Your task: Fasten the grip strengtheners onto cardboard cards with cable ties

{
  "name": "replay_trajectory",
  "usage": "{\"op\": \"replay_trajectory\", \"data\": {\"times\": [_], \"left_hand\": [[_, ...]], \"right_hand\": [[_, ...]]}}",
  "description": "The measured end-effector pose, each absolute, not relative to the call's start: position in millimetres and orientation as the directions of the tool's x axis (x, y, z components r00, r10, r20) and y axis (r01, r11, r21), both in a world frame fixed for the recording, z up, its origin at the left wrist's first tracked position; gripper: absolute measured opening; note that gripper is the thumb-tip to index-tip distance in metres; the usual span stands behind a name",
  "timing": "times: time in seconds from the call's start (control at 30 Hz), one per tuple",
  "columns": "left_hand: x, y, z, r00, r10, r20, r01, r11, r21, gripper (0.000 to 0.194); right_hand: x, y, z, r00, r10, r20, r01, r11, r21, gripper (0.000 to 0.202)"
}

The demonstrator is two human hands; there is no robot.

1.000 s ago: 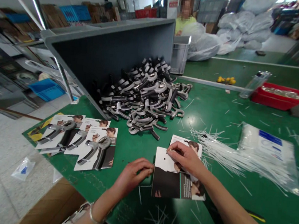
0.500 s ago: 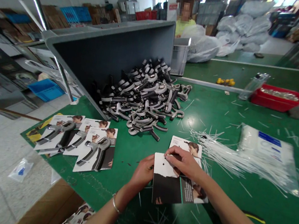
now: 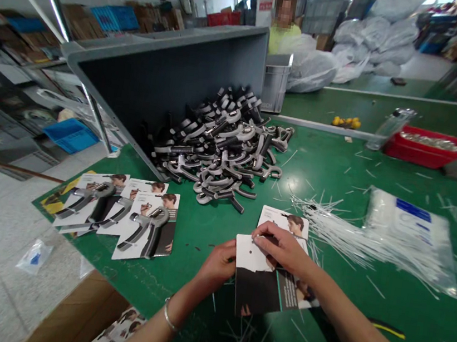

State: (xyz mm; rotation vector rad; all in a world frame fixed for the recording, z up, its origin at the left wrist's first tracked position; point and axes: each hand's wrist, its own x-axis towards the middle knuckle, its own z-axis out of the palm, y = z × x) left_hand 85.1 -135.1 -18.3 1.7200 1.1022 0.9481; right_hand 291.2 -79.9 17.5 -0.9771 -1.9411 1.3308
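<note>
On the green table (image 3: 319, 149), a large grey bin (image 3: 175, 66) is tipped on its side, hand grips (image 3: 227, 148) spilled from its mouth, and printed pieces (image 3: 121, 328) are held in a cardboard box (image 3: 71, 307) below. A clear bag (image 3: 411, 217) is flanked by loose white ties (image 3: 336, 233); small pieces (image 3: 430, 141) are held in a red tray (image 3: 419, 156). Near the front, a printed card (image 3: 257, 287) is pinched at its top by the right hand (image 3: 283, 248) and at its left side by the left hand (image 3: 216, 265).

Open lane across the smooth green tabletop (image 3: 198, 224), left of the bare left hand (image 3: 217, 264)! Beyond, heaped grey-and-black hand grips (image 3: 223, 162) block passage.
</note>
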Motion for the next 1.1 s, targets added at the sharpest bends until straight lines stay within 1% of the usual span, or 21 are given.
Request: {"op": "replay_trajectory", "data": {"times": [0.1, 0.3, 0.37, 0.4, 0.47, 0.53, 0.6, 0.63, 0.7, 0.77, 0.83, 0.9, 1.0, 1.1], "left_hand": [[84.3, -135.3, -20.4, 0.272, 0.951, 0.146, 0.283, -0.224, 0.933, 0.031], [89.4, -128.0, -21.4, 0.335, 0.933, 0.133, 0.292, -0.237, 0.927, 0.019], [91.4, -126.6, -18.6, 0.313, 0.943, 0.118, 0.258, -0.204, 0.944, 0.016], [92.4, -126.3, -16.6, 0.282, 0.955, 0.093, 0.226, -0.160, 0.961, 0.016], [94.4, -126.3, -11.9, 0.206, 0.979, -0.006, 0.114, -0.018, 0.993, 0.023], [95.8, -126.6, -6.5, 0.164, 0.978, -0.125, -0.030, 0.131, 0.991, 0.042], [95.5, -127.3, -0.6, 0.175, 0.965, -0.197, -0.148, 0.224, 0.963, 0.059], [94.6, -127.8, 2.4, 0.188, 0.958, -0.217, -0.188, 0.252, 0.949, 0.062], [91.1, -129.5, 8.3, 0.213, 0.945, -0.246, -0.262, 0.298, 0.918, 0.057], [86.6, -131.8, 13.5, 0.230, 0.935, -0.269, -0.333, 0.335, 0.881, 0.045], [83.0, -133.9, 17.0, 0.230, 0.932, -0.281, -0.377, 0.352, 0.857, 0.037], [82.1, -134.6, 18.3, 0.211, 0.932, -0.295, -0.369, 0.356, 0.859, 0.037], [87.7, -132.7, 15.3, 0.162, 0.932, -0.323, -0.315, 0.359, 0.878, 0.040], [99.7, -129.8, 8.4, 0.075, 0.943, -0.324, -0.350, 0.329, 0.877, 0.038]], "right_hand": [[291.7, -79.9, 17.3, -0.551, 0.832, 0.060, 0.229, 0.220, -0.948, 0.022], [292.0, -74.4, 14.4, -0.563, 0.822, 0.078, 0.234, 0.250, -0.940, 0.019], [293.4, -71.6, 15.3, -0.565, 0.820, 0.092, 0.220, 0.258, -0.941, 0.019], [294.2, -70.8, 16.1, -0.573, 0.814, 0.101, 0.210, 0.265, -0.941, 0.019], [294.8, -71.4, 17.4, -0.599, 0.792, 0.116, 0.202, 0.290, -0.935, 0.018], [293.6, -75.0, 17.5, -0.610, 0.783, 0.123, 0.239, 0.329, -0.914, 0.025], [290.8, -80.0, 16.0, -0.594, 0.794, 0.128, 0.298, 0.365, -0.882, 0.036], [289.2, -82.2, 15.0, -0.581, 0.802, 0.136, 0.317, 0.377, -0.870, 0.034], [286.5, -84.6, 12.9, -0.564, 0.809, 0.167, 0.314, 0.398, -0.862, 0.020], [285.0, -84.5, 12.0, -0.556, 0.804, 0.210, 0.285, 0.422, -0.861, 0.008], [284.1, -83.8, 12.5, -0.566, 0.785, 0.250, 0.264, 0.460, -0.848, 0.005], [282.8, -85.1, 13.8, -0.581, 0.764, 0.281, 0.268, 0.505, -0.820, 0.008], [279.6, -91.4, 15.8, -0.583, 0.750, 0.313, 0.353, 0.581, -0.733, 0.013], [278.8, -95.9, 18.8, -0.590, 0.721, 0.362, 0.453, 0.667, -0.591, 0.004]]}}
